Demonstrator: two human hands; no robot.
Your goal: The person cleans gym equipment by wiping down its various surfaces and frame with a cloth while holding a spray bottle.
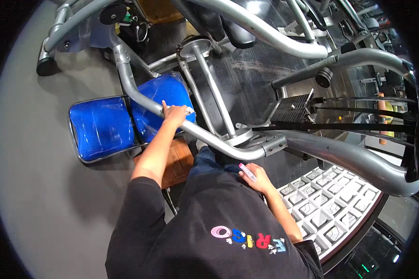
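My left hand (174, 115) is closed at the curved silver tube (214, 142) of an exercise machine, with a small white item (189, 110) at its fingers. What that item is cannot be made out. Close to my waist, my right hand (257, 177) is closed around a small clear tube with a pink cap (247, 172). A blue chair seat (160, 93), covered in clear plastic, lies behind the silver tube by my left hand.
Another blue chair part (102, 128) sits at the left. A brown wooden stool (174, 162) stands below it. More machine frames (344, 153) fill the top and right. A white patterned panel (330, 200) is at lower right.
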